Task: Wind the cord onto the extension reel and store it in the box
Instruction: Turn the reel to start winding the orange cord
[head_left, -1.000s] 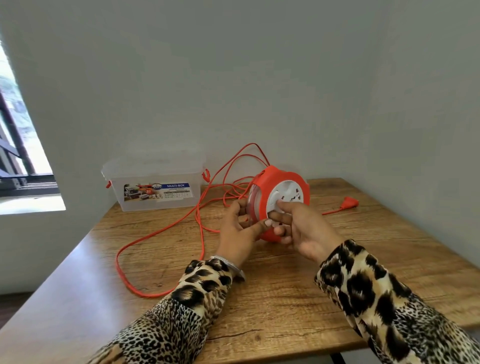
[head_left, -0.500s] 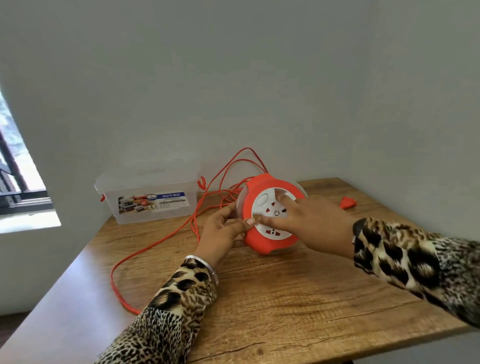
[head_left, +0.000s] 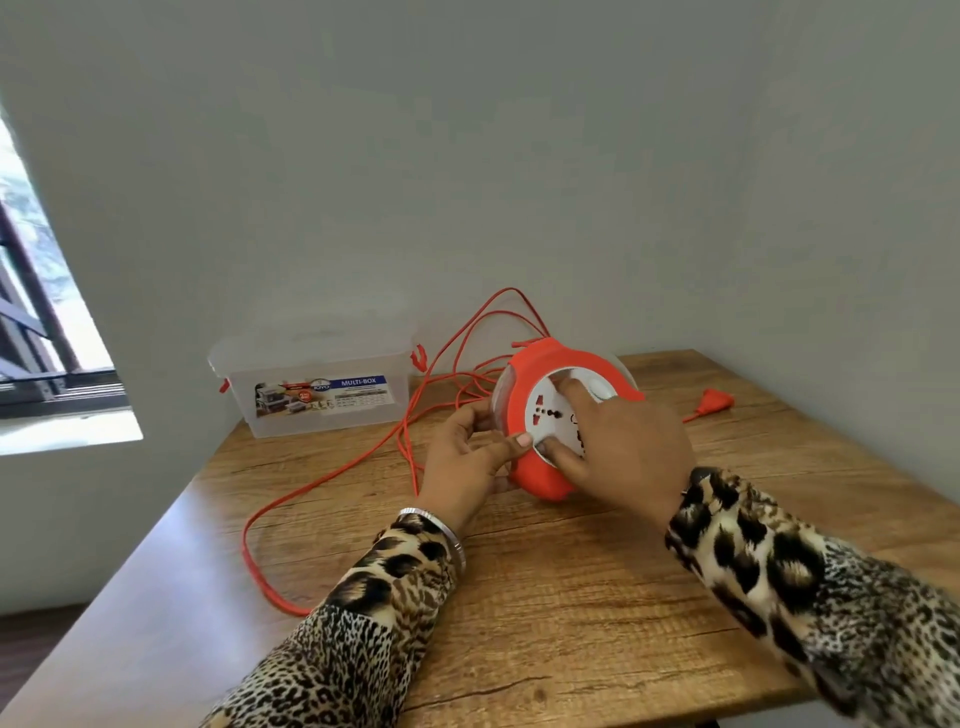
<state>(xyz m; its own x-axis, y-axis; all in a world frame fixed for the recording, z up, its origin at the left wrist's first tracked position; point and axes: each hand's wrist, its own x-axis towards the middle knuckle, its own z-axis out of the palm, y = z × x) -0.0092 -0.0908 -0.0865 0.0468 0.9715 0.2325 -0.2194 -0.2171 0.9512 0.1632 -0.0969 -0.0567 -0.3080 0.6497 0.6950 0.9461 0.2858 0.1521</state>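
While the left hand (head_left: 470, 457) steadies the round orange extension reel (head_left: 553, 415) at mid-table, the right hand (head_left: 621, 441) has swept across its white socket face, fingers gripping to crank. Winding is underway; most orange cord (head_left: 332, 475) lies loose left, near the closed clear plastic box (head_left: 317, 384).

On the one wooden table (head_left: 597, 597) sit one round orange-and-white plastic extension reel (head_left: 540, 415), one loose orange cord (head_left: 332, 473), one orange plug (head_left: 714, 401) and one clear lidded plastic box (head_left: 317, 384).
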